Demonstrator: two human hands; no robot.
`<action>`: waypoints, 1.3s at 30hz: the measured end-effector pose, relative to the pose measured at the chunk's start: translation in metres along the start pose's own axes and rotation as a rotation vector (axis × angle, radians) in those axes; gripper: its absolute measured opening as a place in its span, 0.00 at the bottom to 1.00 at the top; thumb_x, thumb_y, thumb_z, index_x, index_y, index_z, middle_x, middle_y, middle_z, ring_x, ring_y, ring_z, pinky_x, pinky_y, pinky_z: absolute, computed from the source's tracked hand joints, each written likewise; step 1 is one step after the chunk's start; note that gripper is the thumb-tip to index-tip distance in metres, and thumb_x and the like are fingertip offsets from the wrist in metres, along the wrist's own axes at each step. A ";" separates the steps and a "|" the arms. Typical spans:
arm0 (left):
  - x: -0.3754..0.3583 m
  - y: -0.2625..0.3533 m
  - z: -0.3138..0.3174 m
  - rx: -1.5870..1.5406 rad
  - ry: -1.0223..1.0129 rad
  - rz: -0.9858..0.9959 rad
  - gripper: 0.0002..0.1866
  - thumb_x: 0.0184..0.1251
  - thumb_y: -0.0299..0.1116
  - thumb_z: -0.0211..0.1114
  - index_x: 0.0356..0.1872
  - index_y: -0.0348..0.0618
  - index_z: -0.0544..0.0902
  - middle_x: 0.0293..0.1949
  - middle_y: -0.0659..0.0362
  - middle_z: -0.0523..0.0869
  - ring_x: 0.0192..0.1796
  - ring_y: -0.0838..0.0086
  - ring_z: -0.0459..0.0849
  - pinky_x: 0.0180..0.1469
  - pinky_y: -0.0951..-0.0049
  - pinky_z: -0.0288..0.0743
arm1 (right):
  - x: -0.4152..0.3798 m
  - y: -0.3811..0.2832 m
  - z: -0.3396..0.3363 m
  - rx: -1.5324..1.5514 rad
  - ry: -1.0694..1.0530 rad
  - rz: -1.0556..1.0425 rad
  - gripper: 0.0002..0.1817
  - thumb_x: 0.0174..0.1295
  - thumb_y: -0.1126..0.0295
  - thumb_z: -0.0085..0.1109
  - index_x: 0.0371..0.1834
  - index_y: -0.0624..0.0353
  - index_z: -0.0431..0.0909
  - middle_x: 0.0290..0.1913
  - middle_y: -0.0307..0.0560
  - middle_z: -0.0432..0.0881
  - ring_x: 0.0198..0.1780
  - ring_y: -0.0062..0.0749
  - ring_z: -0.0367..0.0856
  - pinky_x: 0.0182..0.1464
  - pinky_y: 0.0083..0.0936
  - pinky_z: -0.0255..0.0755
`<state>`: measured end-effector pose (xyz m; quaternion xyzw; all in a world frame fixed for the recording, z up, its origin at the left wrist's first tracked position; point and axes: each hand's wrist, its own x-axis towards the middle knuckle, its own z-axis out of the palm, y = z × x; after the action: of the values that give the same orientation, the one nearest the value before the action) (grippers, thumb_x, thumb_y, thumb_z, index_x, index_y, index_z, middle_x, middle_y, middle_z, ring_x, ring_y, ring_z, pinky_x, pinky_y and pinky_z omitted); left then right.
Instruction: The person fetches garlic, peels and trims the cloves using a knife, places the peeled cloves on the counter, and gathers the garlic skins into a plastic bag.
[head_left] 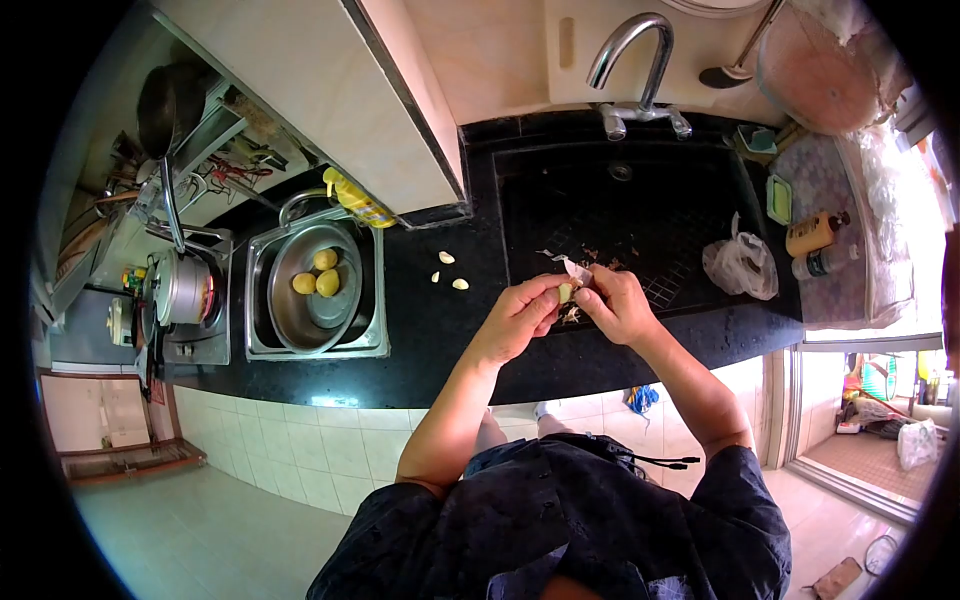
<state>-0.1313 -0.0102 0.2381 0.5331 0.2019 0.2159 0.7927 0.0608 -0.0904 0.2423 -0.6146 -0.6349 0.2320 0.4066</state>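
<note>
Between my fingertips, over the near edge of the black sink, is a pale garlic clove (565,293). My left hand (525,312) pinches the clove from the left. From the other side, my right hand (618,308) grips a whitish flap of garlic skin (577,270) at the clove, with thumb and fingers closed. Bits of papery skin (571,315) show just below the fingers. To the left on the black counter lie several peeled garlic cloves (446,257), apart from my hands.
Dark sink (560,205) holds skin scraps and a white plastic bag (740,265), under a chrome faucet (640,60). Left, a steel basin (290,262) with potatoes (327,282) sits in a metal sink (375,335), near a yellow bottle (358,198) and a pot (183,287).
</note>
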 end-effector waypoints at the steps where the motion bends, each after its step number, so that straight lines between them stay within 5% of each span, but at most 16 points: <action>1: -0.001 0.000 -0.001 0.013 -0.005 0.006 0.18 0.80 0.38 0.55 0.61 0.38 0.78 0.28 0.69 0.71 0.26 0.87 0.65 0.26 0.84 0.57 | 0.001 0.000 0.000 0.011 -0.024 -0.011 0.24 0.69 0.49 0.56 0.25 0.61 0.75 0.17 0.54 0.74 0.20 0.49 0.76 0.25 0.38 0.68; 10: -0.004 -0.001 -0.007 -0.016 -0.037 -0.063 0.15 0.80 0.38 0.55 0.56 0.41 0.80 0.28 0.69 0.71 0.25 0.87 0.65 0.26 0.85 0.56 | 0.002 0.004 0.003 0.083 -0.135 -0.028 0.23 0.66 0.52 0.59 0.23 0.62 0.76 0.16 0.53 0.73 0.18 0.48 0.75 0.22 0.37 0.66; 19: -0.002 0.001 0.001 -0.218 -0.061 -0.086 0.14 0.81 0.32 0.51 0.61 0.43 0.76 0.31 0.66 0.75 0.25 0.88 0.64 0.23 0.87 0.55 | 0.002 0.000 0.008 -0.009 0.088 -0.064 0.23 0.65 0.55 0.61 0.18 0.62 0.74 0.13 0.52 0.72 0.14 0.46 0.74 0.19 0.35 0.67; 28: 0.003 -0.003 0.005 -0.345 0.143 0.033 0.08 0.81 0.34 0.52 0.52 0.44 0.74 0.35 0.63 0.80 0.22 0.88 0.65 0.21 0.88 0.56 | -0.004 -0.003 0.007 -0.004 0.132 -0.124 0.21 0.64 0.58 0.61 0.20 0.62 0.74 0.12 0.50 0.71 0.14 0.43 0.74 0.19 0.33 0.67; 39: 0.007 -0.008 0.005 -0.268 0.319 0.098 0.09 0.79 0.34 0.57 0.54 0.44 0.75 0.37 0.68 0.79 0.24 0.91 0.66 0.22 0.90 0.57 | 0.000 -0.007 0.009 -0.062 0.104 0.179 0.14 0.61 0.64 0.65 0.29 0.63 0.76 0.18 0.53 0.76 0.19 0.40 0.78 0.24 0.33 0.68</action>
<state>-0.1222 -0.0131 0.2317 0.3912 0.2685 0.3607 0.8030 0.0490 -0.0893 0.2430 -0.6923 -0.5623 0.2154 0.3976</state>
